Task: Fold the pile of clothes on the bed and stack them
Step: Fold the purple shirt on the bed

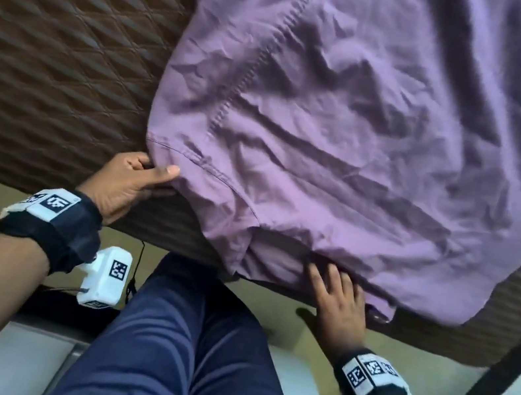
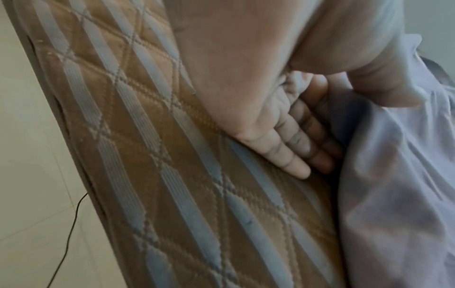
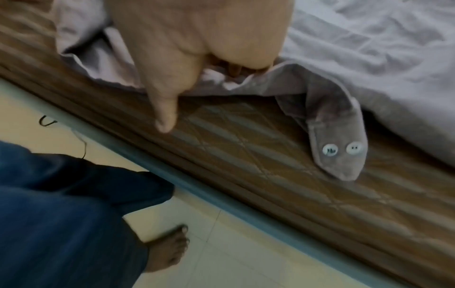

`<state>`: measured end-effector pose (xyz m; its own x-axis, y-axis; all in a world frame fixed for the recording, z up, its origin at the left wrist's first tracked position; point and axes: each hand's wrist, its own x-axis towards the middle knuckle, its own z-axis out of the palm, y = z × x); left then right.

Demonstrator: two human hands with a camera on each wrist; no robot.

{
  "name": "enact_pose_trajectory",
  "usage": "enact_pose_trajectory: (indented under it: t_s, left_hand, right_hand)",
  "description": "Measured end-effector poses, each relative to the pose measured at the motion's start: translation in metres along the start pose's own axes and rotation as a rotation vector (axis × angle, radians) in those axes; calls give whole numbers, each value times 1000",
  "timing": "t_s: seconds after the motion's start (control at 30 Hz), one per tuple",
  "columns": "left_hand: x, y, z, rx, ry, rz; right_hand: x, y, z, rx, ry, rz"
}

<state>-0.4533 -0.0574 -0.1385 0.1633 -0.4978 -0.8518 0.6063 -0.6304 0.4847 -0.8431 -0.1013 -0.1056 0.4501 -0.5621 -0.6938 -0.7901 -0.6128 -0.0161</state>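
Head view: a purple shirt (image 1: 351, 126) lies spread and creased on the brown quilted bed (image 1: 65, 34), its near hem at the mattress edge in front of the person's blue-trousered legs (image 1: 176, 349). The left hand (image 1: 131, 180) pinches the shirt's near left corner, thumb on top and fingers below; the right hand (image 1: 337, 296) lies on the bunched near edge with fingers spread and fairly straight, pressing rather than gripping as far as this view shows. Left wrist view: the left hand's fingers (image 2: 293, 148) run flat along the mattress beneath the cloth while the thumb (image 2: 369, 64) bears down on the fabric from above, confirming a pinch on the corner. Right wrist view: the right hand's thumb (image 3: 165, 105) points out over the bed edge; the other fingers vanish into the folds, so whether they close on cloth cannot be told. A buttoned cuff (image 3: 337, 148) lies loose on the mattress beside this hand. Judged step: squaring and flattening one garment before its first fold. The next move calls for a firm hold at both near corners, the cuff and sleeve tucked inward, and an even lift to fold the hem away from the body.
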Motion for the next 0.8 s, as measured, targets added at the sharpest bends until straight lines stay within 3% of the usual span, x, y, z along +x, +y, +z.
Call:
enact_pose_trajectory:
  t_s: [0.1, 0.2, 0.27, 0.3, 0.37, 0.4, 0.43, 0.47, 0.53, 0.6, 0.63, 0.7, 0.8]
  left_hand:
    - [-6, 3, 0, 50, -51, 37]
    - [-11, 1, 5, 36, -18, 122]
    - [-14, -4, 12, -28, 3, 176]
    - [-17, -7, 16, -82, 9, 192]
    - [-23, -10, 25, -169, 12, 229]
    - [-26, -10, 28, -177, 12, 260]
    - [-29, -12, 31, -148, 27, 302]
    - [-29, -13, 30, -118, 46, 343]
    - [-29, -13, 24, -34, 127, 426]
    - [-31, -9, 15, 235, 242, 528]
    - [-33, -7, 9, 493, 313, 559]
    - [-35, -8, -8, 950, 486, 599]
    - [-41, -16, -12, 1191, 721, 653]
  right_hand:
    - [9, -5, 11, 143, 211, 42]
    - [14, -19, 19, 594, 291, 147]
    - [3, -38, 23, 911, 103, 72]
    - [-6, -50, 25, 1036, -105, -22]
    - [-27, -76, 26, 1124, -510, -221]
    - [-33, -85, 31, 1116, -597, -278]
    - [-37, -89, 40, 1124, -563, -279]
    - [-36, -87, 48, 1138, -431, -228]
    - [-27, -70, 57, 1167, -48, -43]
    - [-18, -39, 59, 1083, 375, 69]
    - [-15, -23, 60, 1025, 522, 110]
    - [-10, 9, 63, 953, 649, 191]
    - [-10, 48, 71, 950, 679, 351]
